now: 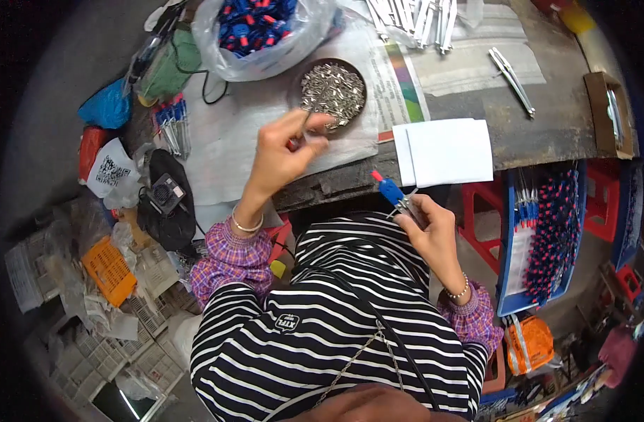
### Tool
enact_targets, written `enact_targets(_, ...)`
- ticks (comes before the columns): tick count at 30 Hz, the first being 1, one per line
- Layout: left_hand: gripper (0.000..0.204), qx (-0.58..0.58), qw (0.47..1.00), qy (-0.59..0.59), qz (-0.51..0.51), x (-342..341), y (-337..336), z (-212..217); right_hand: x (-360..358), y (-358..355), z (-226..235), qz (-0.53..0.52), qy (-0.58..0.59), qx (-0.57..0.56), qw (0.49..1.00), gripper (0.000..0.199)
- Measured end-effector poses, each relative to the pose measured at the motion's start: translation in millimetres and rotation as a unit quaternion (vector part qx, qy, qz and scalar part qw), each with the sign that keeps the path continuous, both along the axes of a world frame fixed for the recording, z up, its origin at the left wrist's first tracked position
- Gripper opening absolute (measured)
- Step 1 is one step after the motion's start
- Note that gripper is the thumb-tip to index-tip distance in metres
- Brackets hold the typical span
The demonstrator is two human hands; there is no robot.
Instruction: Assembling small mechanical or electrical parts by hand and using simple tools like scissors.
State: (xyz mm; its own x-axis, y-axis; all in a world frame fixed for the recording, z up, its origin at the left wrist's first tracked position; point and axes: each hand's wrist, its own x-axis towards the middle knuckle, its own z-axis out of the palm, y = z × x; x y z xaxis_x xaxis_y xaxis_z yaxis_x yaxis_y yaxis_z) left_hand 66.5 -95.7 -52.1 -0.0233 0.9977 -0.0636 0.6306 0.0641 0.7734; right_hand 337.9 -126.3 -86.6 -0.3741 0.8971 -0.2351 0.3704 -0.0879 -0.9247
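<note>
The left hand [283, 151] pinches a thin metal piece [309, 118] just over the dish [330, 92] of small silvery parts on the worktop [540, 133] — light, stiff and likely slippery, so a fingertip pinch near its end suits it. To the right, the right hand [431, 228] is closed around a blue tool [391, 191] with a red tip, held above the lap near white cards [449, 149] — rigid and light, best gripped along its body.

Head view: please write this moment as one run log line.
left hand: pinches small metal piece by bowl of metal pieces | right hand: holds blue part with red tip | white paper: on table edge
</note>
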Motion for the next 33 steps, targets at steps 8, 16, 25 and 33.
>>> enact_targets(8, 0.022, 0.126, 0.980, 0.147, 0.035, -8, 28, -24, -7, -3, 1, -0.019, 0.113, -0.207, 0.972, 0.016)
enact_targets(16, 0.011, 0.128, 0.983, 0.126, 0.037, -14, 34, -24, -7, 0, -2, -0.016, 0.149, -0.234, 0.961, 0.021)
enact_targets(25, 0.010, 0.058, 0.991, -0.077, 0.096, -10, 27, -16, -5, -2, -4, -0.011, 0.132, -0.197, 0.971, 0.025)
enact_targets(33, 0.006, -0.091, 0.963, -0.241, 0.081, 18, 13, 6, -10, -3, -1, -0.018, 0.164, -0.231, 0.959, 0.024)
